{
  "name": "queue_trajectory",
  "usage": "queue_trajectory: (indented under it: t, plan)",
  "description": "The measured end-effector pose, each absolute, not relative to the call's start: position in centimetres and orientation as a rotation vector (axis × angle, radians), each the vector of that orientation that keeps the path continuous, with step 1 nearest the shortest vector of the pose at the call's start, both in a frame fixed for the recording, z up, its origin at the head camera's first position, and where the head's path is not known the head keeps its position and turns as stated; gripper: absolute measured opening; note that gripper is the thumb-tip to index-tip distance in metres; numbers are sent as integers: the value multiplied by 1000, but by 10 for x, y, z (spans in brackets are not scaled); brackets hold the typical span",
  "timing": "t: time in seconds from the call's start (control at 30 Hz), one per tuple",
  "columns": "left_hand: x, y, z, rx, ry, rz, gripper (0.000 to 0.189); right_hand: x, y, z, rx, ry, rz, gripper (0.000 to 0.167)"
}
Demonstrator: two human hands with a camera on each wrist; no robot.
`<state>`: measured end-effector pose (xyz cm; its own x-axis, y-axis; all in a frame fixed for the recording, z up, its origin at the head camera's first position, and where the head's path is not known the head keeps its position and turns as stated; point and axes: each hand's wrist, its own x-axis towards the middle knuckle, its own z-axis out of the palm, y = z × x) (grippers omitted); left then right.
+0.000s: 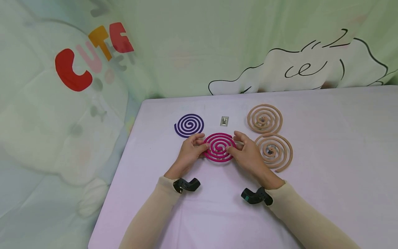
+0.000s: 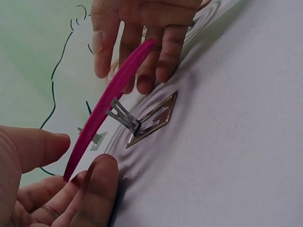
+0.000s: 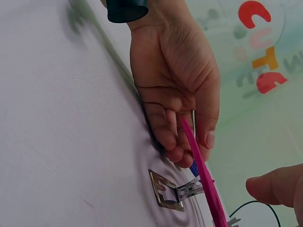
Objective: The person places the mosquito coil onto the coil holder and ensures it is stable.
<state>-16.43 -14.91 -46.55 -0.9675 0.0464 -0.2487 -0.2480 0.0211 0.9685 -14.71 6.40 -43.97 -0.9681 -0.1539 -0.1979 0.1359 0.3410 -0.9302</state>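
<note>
A pink mosquito coil lies level on a small metal stand, whose upright prongs reach its middle from a flat square base on the table. My left hand is at the coil's left edge, thumb above and loosely bent fingers below; in the left wrist view a gap shows between thumb and coil. Around the right edge, my right hand has its thumb over the coil and relaxed fingers beneath. From the right wrist view, the right thumb stands beside the rim without pressing on it.
A dark purple coil lies behind my left hand. Further back is another metal stand. Two tan coils with metal at their centres lie beyond and beside my right hand. A white cloth covers the table; a printed curtain hangs behind.
</note>
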Motion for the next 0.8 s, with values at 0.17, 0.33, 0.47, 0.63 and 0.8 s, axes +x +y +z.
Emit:
queue_trajectory:
  t: [0.17,0.33,0.47,0.63,0.8]
  plan:
    - [-164,-150,-465,-199,2138,2037,49,-147,64,-437,-31,2353,-1703,72]
    - [-164,-151,-465,-196,2180,2037,47,-146,65,-435,-45,2335,-1747,76]
    - [-165,-153,-464,-207,2174,2053,46,-146,65,-434,-57,2334,-1757,77]
    - [-165,-154,-462,-212,2168,2066,48,-147,66,-434,-89,2314,-1794,82]
    - [-166,-156,-462,-219,2169,2080,52,-148,68,-434,-118,2315,-1825,89]
